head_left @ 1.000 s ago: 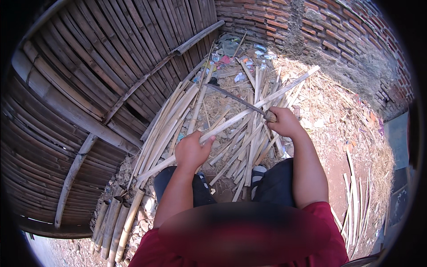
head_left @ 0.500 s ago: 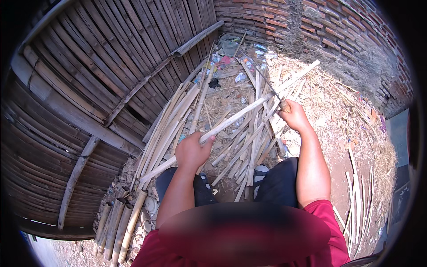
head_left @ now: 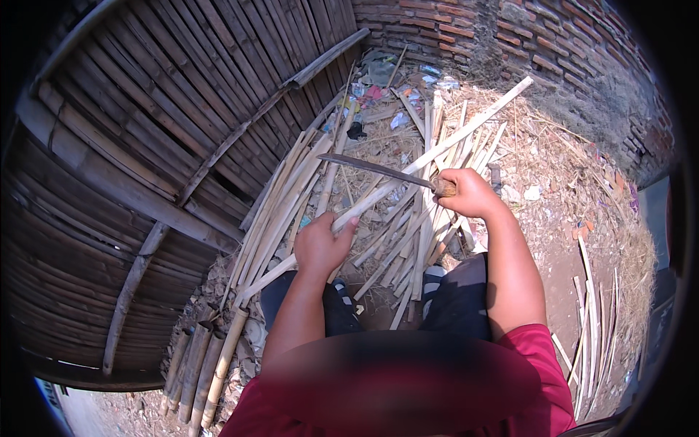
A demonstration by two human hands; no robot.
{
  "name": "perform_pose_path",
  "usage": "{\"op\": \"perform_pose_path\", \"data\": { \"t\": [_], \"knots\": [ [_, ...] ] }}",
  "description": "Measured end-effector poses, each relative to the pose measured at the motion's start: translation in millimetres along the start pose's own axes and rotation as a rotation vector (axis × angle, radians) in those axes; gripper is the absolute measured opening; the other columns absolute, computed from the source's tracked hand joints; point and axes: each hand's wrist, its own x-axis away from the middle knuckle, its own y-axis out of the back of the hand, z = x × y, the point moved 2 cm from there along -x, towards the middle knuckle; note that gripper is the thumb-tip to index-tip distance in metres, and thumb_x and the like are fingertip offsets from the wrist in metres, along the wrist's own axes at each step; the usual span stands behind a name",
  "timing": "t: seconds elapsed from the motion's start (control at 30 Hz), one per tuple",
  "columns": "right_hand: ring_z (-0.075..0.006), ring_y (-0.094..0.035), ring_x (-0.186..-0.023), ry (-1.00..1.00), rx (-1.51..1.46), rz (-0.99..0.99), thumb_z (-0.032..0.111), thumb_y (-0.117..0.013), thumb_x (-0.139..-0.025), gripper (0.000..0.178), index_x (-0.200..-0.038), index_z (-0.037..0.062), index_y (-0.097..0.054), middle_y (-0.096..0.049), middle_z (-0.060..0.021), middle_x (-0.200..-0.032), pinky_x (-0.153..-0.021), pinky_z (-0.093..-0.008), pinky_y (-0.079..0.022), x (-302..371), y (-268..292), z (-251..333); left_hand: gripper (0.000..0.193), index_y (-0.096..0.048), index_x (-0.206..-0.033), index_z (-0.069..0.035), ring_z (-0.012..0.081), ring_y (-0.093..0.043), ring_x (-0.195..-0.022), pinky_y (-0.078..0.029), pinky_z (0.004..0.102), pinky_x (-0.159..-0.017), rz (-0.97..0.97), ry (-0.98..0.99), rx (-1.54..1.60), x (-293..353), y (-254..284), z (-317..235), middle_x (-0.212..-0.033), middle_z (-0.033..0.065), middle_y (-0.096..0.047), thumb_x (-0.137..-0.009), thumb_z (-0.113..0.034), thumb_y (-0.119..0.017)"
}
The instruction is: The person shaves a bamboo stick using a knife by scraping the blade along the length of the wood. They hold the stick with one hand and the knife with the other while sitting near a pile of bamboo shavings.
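Gripped in my left hand [head_left: 324, 244] is a long pale bamboo strip [head_left: 477, 132], slanting from beside my left knee up to the far right. My right hand [head_left: 468, 193] is wrapped round the wooden handle of a machete [head_left: 380, 170]. Its dark, slightly curved blade points left and lies across the strip in view, close above or touching it; which one I cannot tell. Beneath both hands a loose heap of split bamboo strips [head_left: 408, 247] covers the ground between my feet.
More long strips [head_left: 280, 197] lie along the bamboo-slat wall [head_left: 182, 95] at left. Several uncut bamboo poles [head_left: 196, 364] rest at lower left. Thin strips [head_left: 591, 328] lie at right. A brick wall [head_left: 451, 33] closes the far side, with litter [head_left: 371, 91] at its foot.
The machete's blade has swung from pointing far up along the strip to pointing left across it. My right hand has shifted slightly left and nearer. The strip's far end has risen a little.
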Motion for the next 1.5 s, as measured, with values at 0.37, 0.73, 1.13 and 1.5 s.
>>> {"op": "perform_pose_path", "data": {
  "t": [0.37, 0.73, 1.13, 1.5],
  "knots": [
    [-0.0361, -0.073, -0.094, -0.103, -0.029, -0.158, 0.019, -0.080, -0.083, 0.040, -0.118, 0.0020, -0.072, -0.074, -0.0219, -0.100, -0.086, -0.0426, -0.055, 4, 13, -24, 0.048, -0.078, -0.099, -0.009, 0.0366, -0.073, -0.075, -0.055, 0.0472, -0.070, 0.010, 0.049, 0.008, -2, 0, 0, -0.075, 0.0152, -0.073, -0.091, -0.057, -0.074],
    [-0.0384, -0.073, -0.094, 0.001, 0.111, 0.024, 0.018, -0.080, -0.077, 0.035, -0.111, 0.0083, -0.074, -0.075, -0.0201, -0.097, -0.083, -0.0451, -0.056, 5, -3, 12, 0.049, -0.078, -0.100, -0.009, 0.0370, -0.073, -0.077, -0.056, 0.0469, -0.072, 0.042, 0.026, -0.017, -1, -2, -1, -0.077, 0.0156, -0.073, -0.090, -0.056, -0.074],
    [-0.0385, -0.072, -0.100, 0.012, 0.165, 0.068, 0.025, -0.084, -0.078, 0.041, -0.113, 0.0075, -0.074, -0.076, -0.0185, -0.102, -0.088, -0.0461, -0.056, 3, -6, 7, 0.052, -0.077, -0.101, -0.007, 0.0379, -0.073, -0.079, -0.056, 0.0483, -0.073, 0.108, 0.014, -0.079, -3, 1, -4, -0.077, 0.0157, -0.073, -0.091, -0.058, -0.073],
    [-0.0394, -0.072, -0.100, 0.032, 0.196, 0.164, 0.029, -0.085, -0.079, 0.039, -0.108, 0.0051, -0.074, -0.075, -0.0191, -0.102, -0.088, -0.0466, -0.056, 0, -14, 10, 0.052, -0.077, -0.102, -0.009, 0.0376, -0.074, -0.086, -0.057, 0.0495, -0.078, 0.227, -0.024, -0.120, 0, -1, -8, -0.080, 0.0142, -0.075, -0.091, -0.060, -0.072]
  ]
}}
